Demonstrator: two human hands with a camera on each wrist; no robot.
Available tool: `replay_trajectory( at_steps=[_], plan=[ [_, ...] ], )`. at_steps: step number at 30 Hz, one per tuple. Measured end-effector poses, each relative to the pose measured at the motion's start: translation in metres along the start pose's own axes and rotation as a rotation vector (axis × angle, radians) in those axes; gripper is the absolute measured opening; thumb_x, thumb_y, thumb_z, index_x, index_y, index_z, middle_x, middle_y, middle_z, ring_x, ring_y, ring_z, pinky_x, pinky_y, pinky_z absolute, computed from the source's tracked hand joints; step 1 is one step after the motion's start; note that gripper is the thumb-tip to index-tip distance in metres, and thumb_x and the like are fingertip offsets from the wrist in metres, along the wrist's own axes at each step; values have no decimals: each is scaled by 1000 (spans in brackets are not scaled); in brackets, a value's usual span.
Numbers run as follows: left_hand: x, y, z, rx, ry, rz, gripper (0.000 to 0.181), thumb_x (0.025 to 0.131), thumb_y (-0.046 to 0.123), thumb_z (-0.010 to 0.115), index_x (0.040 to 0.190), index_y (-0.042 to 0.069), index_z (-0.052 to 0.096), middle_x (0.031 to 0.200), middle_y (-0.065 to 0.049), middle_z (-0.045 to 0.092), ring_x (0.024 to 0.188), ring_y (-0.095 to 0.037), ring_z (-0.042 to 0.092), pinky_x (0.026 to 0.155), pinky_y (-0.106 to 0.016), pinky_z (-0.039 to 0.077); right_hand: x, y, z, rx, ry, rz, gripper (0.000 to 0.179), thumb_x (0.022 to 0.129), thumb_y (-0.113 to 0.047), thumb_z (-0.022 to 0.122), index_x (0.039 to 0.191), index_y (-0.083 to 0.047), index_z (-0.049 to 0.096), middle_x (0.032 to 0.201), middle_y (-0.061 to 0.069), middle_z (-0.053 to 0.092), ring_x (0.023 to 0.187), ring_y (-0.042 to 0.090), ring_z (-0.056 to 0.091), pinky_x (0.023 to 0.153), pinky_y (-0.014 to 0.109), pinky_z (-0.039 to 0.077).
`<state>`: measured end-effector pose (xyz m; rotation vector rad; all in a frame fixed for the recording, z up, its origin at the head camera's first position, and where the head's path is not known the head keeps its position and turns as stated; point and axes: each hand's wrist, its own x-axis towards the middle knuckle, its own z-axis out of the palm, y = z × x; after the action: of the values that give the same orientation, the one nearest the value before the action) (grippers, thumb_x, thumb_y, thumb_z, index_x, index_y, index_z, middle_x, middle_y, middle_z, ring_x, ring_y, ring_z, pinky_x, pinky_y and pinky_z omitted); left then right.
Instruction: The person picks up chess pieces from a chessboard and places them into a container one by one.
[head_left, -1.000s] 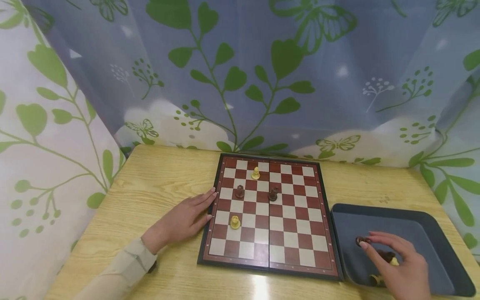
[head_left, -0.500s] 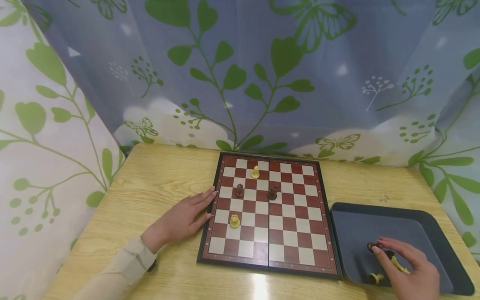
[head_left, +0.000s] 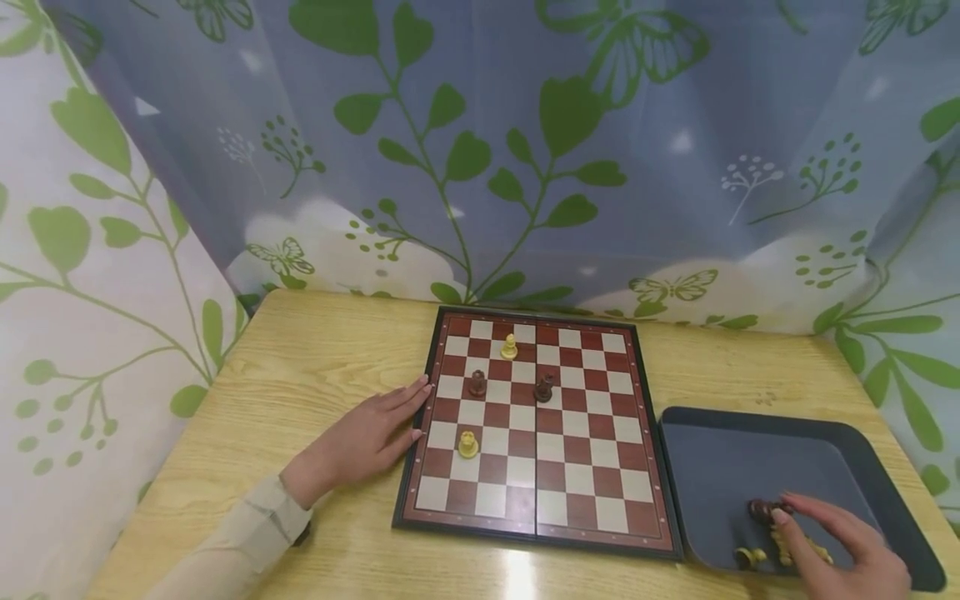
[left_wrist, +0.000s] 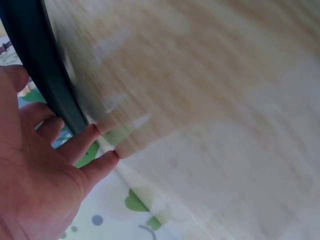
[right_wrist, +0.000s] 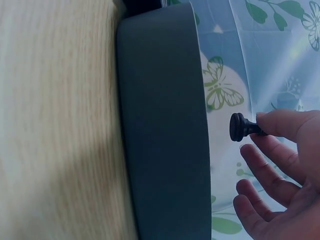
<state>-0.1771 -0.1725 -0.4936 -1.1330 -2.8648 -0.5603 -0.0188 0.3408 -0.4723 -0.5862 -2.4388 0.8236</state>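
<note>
In the head view my left hand (head_left: 363, 442) lies flat on the table, its fingertips at the left edge of the chessboard (head_left: 564, 533). The left wrist view shows those fingers relaxed along the board's dark side (left_wrist: 45, 60). Over the tray (head_left: 738, 450) on the right, my right hand (head_left: 847, 546) pinches a dark chess piece (right_wrist: 239, 127) between thumb and index finger, base outward. The other fingers are spread and loosely bent. Several pale chess pieces (head_left: 750, 557) lie on their sides in the tray near that hand, partly hidden by it.
Two pale pieces, one at the back (head_left: 509, 348) and one nearer (head_left: 468, 446), stand on the board's left half. A dark piece (head_left: 477, 384) and another dark one (head_left: 543, 388) stand between them. A patterned curtain (head_left: 480, 167) hangs behind the wooden table (head_left: 330, 350).
My right hand has moved right and toward the near side of the tray with the dark chess piece, uncovering more of the pale pieces. The left hand has stayed at the board's edge.
</note>
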Motion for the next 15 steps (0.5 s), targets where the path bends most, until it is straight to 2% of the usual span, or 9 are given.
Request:
replay_trajectory(
  at_steps=[5, 8, 15],
  plan=[
    [-1, 0, 0, -5, 0, -1, 61, 106, 34, 52, 157, 3, 36, 164, -12, 32, 144, -37, 43, 117, -56, 39, 1, 10, -6, -38, -23, 17, 20, 83, -3, 83, 103, -4, 80, 84, -47, 42, 80, -28, 40, 68, 7, 40],
    [0, 0, 0, -4, -6, -3, 61, 107, 35, 51, 157, 4, 36, 165, -11, 32, 145, -37, 42, 117, -55, 38, 1, 16, -8, -70, -34, 46, 21, 85, -8, 82, 106, -4, 79, 83, -49, 39, 82, -30, 35, 70, 10, 38],
    [1, 0, 2, 3, 17, 14, 60, 106, 32, 53, 156, 2, 37, 164, -13, 33, 143, -38, 44, 116, -56, 40, -3, 25, -9, -18, 55, 6, 21, 86, -4, 80, 107, 1, 78, 88, -53, 37, 87, -31, 34, 81, 3, 29]
  ],
)
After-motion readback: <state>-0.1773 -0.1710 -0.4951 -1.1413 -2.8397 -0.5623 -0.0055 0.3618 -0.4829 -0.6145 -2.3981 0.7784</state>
